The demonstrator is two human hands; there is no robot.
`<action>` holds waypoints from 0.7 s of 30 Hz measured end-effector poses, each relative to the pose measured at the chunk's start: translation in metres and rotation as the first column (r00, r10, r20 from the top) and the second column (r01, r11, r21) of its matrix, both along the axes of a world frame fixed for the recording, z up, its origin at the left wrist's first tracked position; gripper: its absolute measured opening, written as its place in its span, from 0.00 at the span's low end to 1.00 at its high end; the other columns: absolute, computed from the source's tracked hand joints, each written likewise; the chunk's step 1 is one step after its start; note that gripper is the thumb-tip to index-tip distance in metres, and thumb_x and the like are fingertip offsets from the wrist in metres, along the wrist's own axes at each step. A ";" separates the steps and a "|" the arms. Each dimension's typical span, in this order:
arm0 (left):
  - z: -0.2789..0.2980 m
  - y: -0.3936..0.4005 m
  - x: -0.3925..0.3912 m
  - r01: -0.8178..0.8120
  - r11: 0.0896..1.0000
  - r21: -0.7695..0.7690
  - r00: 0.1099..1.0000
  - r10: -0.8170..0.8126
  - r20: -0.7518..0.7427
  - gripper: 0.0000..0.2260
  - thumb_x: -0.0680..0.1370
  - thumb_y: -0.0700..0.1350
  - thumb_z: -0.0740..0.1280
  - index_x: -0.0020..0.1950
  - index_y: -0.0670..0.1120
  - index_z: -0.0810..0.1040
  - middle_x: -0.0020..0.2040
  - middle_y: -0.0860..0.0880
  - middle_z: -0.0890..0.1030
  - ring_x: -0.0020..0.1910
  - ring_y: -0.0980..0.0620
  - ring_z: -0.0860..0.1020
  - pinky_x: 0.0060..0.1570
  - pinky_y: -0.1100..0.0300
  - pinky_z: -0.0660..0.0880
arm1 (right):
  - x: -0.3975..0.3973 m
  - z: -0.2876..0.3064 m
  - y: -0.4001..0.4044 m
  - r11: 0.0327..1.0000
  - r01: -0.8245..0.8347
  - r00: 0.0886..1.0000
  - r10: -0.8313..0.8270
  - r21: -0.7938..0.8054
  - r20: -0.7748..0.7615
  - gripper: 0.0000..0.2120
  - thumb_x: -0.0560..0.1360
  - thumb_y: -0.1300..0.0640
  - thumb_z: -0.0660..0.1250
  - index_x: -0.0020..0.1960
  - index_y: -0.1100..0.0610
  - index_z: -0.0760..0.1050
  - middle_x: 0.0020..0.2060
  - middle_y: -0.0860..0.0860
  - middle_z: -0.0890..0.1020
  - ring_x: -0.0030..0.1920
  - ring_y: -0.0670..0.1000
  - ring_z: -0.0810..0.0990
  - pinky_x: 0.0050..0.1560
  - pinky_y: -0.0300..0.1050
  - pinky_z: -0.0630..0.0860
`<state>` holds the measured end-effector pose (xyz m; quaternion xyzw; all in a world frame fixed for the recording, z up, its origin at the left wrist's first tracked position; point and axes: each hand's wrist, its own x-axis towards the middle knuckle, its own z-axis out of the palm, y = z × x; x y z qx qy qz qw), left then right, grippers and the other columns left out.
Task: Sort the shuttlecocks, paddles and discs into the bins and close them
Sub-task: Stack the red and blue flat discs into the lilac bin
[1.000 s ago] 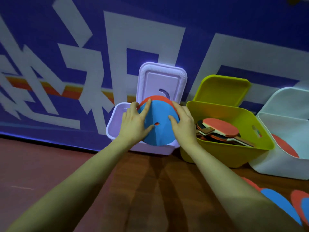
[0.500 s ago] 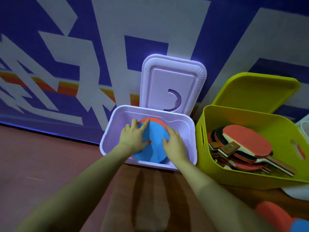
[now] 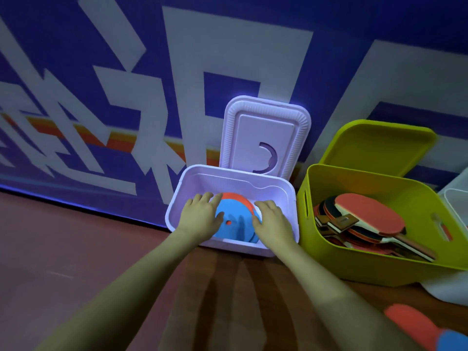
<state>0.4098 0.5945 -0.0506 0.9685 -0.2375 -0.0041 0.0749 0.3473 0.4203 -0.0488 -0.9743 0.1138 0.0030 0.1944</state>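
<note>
A stack of flat discs, blue disc [image 3: 234, 224] on top with a red one [image 3: 235, 198] under it, lies inside the lavender bin [image 3: 291, 198]. My left hand [image 3: 200, 217] rests on the stack's left side and my right hand [image 3: 272, 221] on its right side, fingers laid flat. The bin's lid [image 3: 266, 138] stands upright against the wall. To the right, the yellow-green bin [image 3: 314, 244] holds several paddles [image 3: 364, 221], its lid [image 3: 377, 143] tipped back.
A white bin [image 3: 453, 198] sits at the far right edge. Loose red disc [image 3: 410, 323] and blue disc [image 3: 455, 342] lie on the wooden floor at the bottom right. A blue banner wall [image 3: 152, 72] runs behind the bins.
Both hands have lowered the disc stack from above the lavender bin's rim down into the bin. The view has moved closer.
</note>
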 end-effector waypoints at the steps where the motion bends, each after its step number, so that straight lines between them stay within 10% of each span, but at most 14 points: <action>1: 0.005 0.003 -0.006 0.004 1.000 -0.020 1.000 -0.004 0.011 0.25 0.80 0.53 0.57 0.75 0.49 0.58 0.70 0.47 0.67 0.65 0.44 0.67 0.60 0.53 0.64 | -0.007 0.006 0.001 1.000 -0.013 1.000 0.014 -0.010 0.025 0.19 0.79 0.54 0.58 0.69 0.56 0.67 0.64 0.54 0.71 0.63 0.57 0.69 0.59 0.50 0.69; 9: 0.036 0.008 -0.067 0.191 0.967 -0.171 0.981 -0.182 0.070 0.24 0.76 0.51 0.59 0.71 0.44 0.68 0.65 0.42 0.74 0.58 0.38 0.74 0.55 0.49 0.70 | -0.092 0.038 -0.002 0.994 0.040 0.955 -0.069 0.105 0.290 0.15 0.76 0.60 0.63 0.63 0.58 0.75 0.59 0.54 0.76 0.60 0.56 0.74 0.57 0.49 0.71; 21: 0.034 -0.075 -0.161 0.374 0.892 -0.254 0.927 -0.366 0.080 0.25 0.72 0.54 0.55 0.61 0.42 0.77 0.53 0.42 0.80 0.46 0.37 0.77 0.42 0.49 0.74 | -0.212 0.017 -0.066 0.956 0.261 0.914 -0.290 0.137 0.284 0.14 0.75 0.60 0.64 0.60 0.59 0.76 0.54 0.54 0.77 0.57 0.56 0.76 0.56 0.52 0.73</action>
